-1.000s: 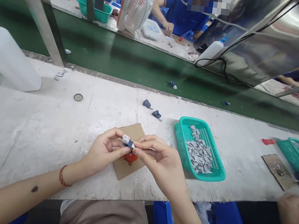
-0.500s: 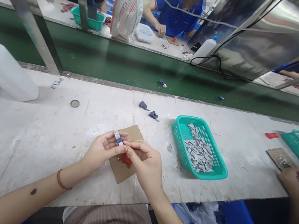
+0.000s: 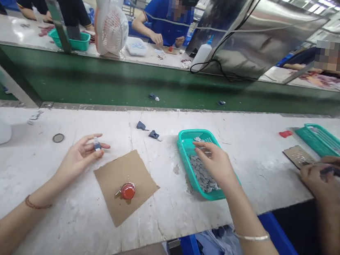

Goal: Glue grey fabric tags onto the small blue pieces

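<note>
My left hand (image 3: 84,154) is closed on a small dark blue and light grey piece (image 3: 96,145), pinched between thumb and fingers above the left part of the bench. My right hand (image 3: 215,162) reaches over a green plastic basket (image 3: 182,149), its fingers apart and nothing visible in them. Many small flat grey pieces (image 3: 200,173) lie in the basket, partly hidden by that hand. Between my hands a brown cardboard square (image 3: 114,174) rests on the bench, with a round red cap (image 3: 128,190) and a wet-looking spot around it.
Two dark blue pieces (image 3: 154,134) lie behind the cardboard, and a bottle cap (image 3: 58,138) at left. Beyond the bench edge runs a green belt (image 3: 107,82) carrying more blue pieces. A co-worker's hands (image 3: 321,179) work at right. A blue bin (image 3: 193,254) stands below.
My hands have moved apart. The left has gone left with the blue and grey piece; the right has left it and gone over the basket. The view has shifted, uncovering the cardboard and red cap.
</note>
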`<action>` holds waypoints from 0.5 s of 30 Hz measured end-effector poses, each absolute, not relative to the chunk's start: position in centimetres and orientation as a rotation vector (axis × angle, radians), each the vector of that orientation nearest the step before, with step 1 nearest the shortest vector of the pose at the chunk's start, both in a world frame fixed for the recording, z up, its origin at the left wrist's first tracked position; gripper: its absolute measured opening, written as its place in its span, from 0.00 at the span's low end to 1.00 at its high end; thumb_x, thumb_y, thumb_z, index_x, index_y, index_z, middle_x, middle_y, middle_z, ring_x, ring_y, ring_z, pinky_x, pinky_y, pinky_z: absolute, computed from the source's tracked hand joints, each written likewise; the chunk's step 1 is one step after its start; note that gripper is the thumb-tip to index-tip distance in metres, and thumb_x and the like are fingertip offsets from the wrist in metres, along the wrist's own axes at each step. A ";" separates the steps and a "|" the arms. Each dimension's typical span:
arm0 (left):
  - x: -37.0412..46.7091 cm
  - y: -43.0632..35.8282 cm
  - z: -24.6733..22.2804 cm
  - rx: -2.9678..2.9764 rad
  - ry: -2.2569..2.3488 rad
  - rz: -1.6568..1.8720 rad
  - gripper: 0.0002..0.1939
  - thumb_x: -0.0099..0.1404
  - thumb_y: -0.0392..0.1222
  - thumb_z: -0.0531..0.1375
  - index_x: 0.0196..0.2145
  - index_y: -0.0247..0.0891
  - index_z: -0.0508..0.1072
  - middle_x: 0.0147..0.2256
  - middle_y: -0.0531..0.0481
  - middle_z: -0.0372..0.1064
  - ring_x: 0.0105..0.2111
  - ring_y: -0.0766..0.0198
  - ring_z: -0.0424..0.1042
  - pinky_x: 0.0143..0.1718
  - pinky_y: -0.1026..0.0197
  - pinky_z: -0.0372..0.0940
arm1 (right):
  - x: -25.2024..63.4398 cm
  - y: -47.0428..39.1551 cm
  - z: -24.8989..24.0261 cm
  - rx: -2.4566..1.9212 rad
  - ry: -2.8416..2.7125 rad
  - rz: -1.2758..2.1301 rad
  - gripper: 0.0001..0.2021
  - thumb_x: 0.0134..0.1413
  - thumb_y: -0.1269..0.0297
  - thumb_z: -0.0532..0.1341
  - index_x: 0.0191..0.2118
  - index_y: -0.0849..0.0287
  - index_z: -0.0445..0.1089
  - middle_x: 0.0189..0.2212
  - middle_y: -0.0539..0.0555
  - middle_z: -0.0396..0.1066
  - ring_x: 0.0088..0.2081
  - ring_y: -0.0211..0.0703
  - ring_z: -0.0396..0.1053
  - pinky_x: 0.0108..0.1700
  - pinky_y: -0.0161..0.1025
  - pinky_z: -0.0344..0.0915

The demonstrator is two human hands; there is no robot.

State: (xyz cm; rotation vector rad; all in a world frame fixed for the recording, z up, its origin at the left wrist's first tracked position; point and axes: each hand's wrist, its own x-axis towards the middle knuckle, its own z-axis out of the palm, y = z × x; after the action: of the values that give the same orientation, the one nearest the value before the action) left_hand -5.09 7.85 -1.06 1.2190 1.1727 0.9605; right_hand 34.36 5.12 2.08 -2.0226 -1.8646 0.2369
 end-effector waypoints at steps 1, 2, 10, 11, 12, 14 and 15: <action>-5.4 9.3 -1.1 1.267 1.197 0.968 0.27 0.56 0.50 0.67 0.50 0.38 0.66 0.43 0.41 0.77 0.41 0.56 0.74 0.41 0.57 0.67 | 35.0 6.1 1.9 -1.992 -1.957 0.241 0.15 0.60 0.66 0.55 0.48 0.61 0.74 0.46 0.61 0.76 0.43 0.52 0.74 0.43 0.46 0.72; -5.6 11.0 -1.1 1.318 1.231 0.970 0.25 0.56 0.50 0.67 0.47 0.38 0.67 0.43 0.41 0.77 0.40 0.56 0.74 0.40 0.57 0.67 | 35.4 7.0 1.8 -1.953 -2.036 0.262 0.14 0.59 0.67 0.56 0.48 0.60 0.74 0.48 0.59 0.75 0.46 0.51 0.74 0.46 0.45 0.70; -6.1 25.6 -0.8 2.005 1.925 0.789 0.14 0.60 0.45 0.60 0.41 0.35 0.74 0.45 0.37 0.73 0.46 0.46 0.72 0.49 0.49 0.64 | 35.2 9.8 1.4 -1.859 -2.360 0.210 0.10 0.58 0.73 0.56 0.33 0.60 0.74 0.36 0.59 0.75 0.39 0.49 0.72 0.41 0.39 0.65; -5.9 26.9 -0.8 2.059 1.936 0.752 0.14 0.60 0.44 0.59 0.42 0.35 0.75 0.45 0.37 0.73 0.46 0.45 0.71 0.50 0.49 0.64 | 35.4 9.7 1.4 -1.867 -2.367 0.194 0.10 0.58 0.74 0.55 0.31 0.60 0.73 0.35 0.59 0.74 0.37 0.48 0.72 0.40 0.39 0.65; -5.6 27.9 -0.9 2.089 1.931 0.721 0.14 0.60 0.43 0.59 0.42 0.35 0.75 0.44 0.36 0.73 0.46 0.45 0.71 0.49 0.49 0.64 | 35.7 9.5 1.3 -1.874 -2.371 0.184 0.10 0.57 0.75 0.55 0.30 0.60 0.72 0.33 0.58 0.73 0.36 0.48 0.71 0.38 0.38 0.64; -4.9 29.3 -1.0 2.119 1.918 0.671 0.15 0.61 0.43 0.58 0.43 0.34 0.75 0.44 0.35 0.73 0.46 0.43 0.70 0.48 0.47 0.65 | 36.3 9.0 1.2 -1.887 -2.370 0.181 0.10 0.55 0.77 0.56 0.28 0.59 0.71 0.31 0.57 0.72 0.34 0.47 0.70 0.36 0.38 0.63; -4.5 29.7 -1.0 2.139 1.921 0.648 0.16 0.61 0.43 0.58 0.43 0.33 0.76 0.45 0.34 0.72 0.47 0.40 0.69 0.48 0.45 0.64 | 36.6 8.7 1.2 -1.892 -2.366 0.185 0.10 0.54 0.78 0.56 0.27 0.59 0.70 0.29 0.56 0.71 0.33 0.46 0.70 0.36 0.38 0.63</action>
State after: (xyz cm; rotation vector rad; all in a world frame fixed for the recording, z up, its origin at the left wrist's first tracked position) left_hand -4.50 29.72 -1.04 2.1389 1.9207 0.6479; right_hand 36.56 8.67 1.21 -1.8925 -2.3661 0.1849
